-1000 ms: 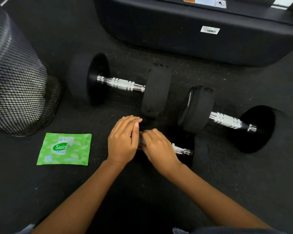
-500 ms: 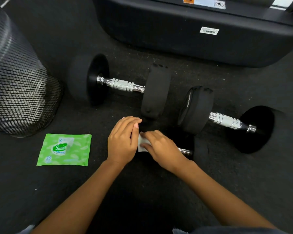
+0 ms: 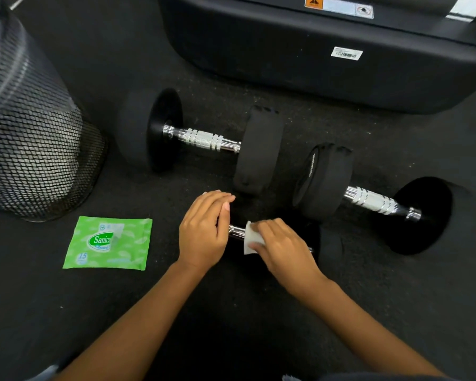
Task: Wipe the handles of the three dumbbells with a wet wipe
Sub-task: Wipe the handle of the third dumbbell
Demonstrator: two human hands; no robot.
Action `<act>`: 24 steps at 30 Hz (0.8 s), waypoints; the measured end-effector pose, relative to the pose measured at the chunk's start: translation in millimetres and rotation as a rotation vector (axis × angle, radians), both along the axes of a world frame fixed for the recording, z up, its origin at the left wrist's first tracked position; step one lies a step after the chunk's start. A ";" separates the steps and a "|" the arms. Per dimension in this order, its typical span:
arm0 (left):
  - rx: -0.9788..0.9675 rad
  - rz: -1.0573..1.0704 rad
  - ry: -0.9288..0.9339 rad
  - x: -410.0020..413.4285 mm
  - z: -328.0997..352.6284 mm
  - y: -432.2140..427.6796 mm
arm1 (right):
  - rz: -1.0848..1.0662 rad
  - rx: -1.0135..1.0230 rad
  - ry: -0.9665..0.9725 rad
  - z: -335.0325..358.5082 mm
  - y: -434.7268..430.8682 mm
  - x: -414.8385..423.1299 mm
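Observation:
Three black dumbbells with chrome handles lie on the dark floor. The small near dumbbell (image 3: pixel 329 244) lies under my hands; only a short bit of its handle (image 3: pixel 237 231) shows. My right hand (image 3: pixel 282 247) grips a white wet wipe (image 3: pixel 251 237) wrapped over that handle. My left hand (image 3: pixel 204 231) rests with straight fingers on the dumbbell's left end, hiding that weight. A large dumbbell (image 3: pixel 204 140) lies behind at the middle. Another large dumbbell (image 3: pixel 371 200) lies to the right.
A green wet-wipe packet (image 3: pixel 109 243) lies flat on the floor left of my hands. A black mesh bin (image 3: pixel 25 138) stands at the far left. A big black machine base (image 3: pixel 327 56) runs across the back.
My right hand with the wipe has slid to the right along the near handle, uncovering a short chrome piece beside my left hand. The left hand has stayed in place.

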State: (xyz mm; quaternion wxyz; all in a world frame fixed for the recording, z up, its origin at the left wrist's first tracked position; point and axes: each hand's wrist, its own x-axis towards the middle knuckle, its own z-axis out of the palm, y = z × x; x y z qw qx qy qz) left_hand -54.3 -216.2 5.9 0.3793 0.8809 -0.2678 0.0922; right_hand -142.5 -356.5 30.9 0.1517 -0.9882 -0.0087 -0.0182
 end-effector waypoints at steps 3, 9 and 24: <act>0.000 -0.003 0.002 0.0 -0.3 -0.3 | -0.034 0.108 0.116 6.9 2.5 9.7; 0.003 -0.007 0.000 0.3 0.1 0.1 | -0.029 0.202 0.238 8.8 -5.7 14.7; -0.002 -0.002 -0.006 0.3 -0.7 -1.1 | -0.101 0.252 0.227 2.9 5.1 22.1</act>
